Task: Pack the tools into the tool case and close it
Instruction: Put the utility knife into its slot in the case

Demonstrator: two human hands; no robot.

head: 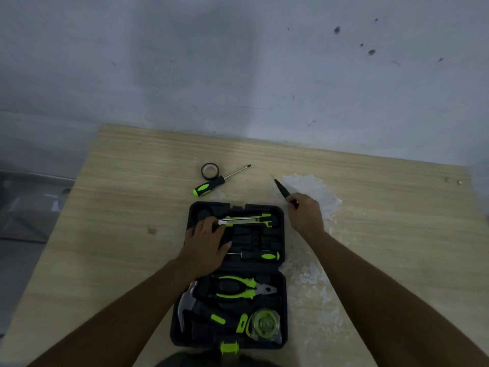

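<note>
A black tool case lies open on the wooden table. Its near half holds pliers, a hammer and a green tape measure. In the far half sit a utility knife and a small screwdriver. My left hand rests flat on the far half, fingertips at the knife's metal end. My right hand, right of the case, grips a thin dark pointed tool whose tip points away. A Phillips screwdriver and a black tape roll lie beyond the case.
The table stands against a grey wall. A rough white patch marks the surface right of the case, with smaller patches nearer me. The table's left edge drops to a dark floor area.
</note>
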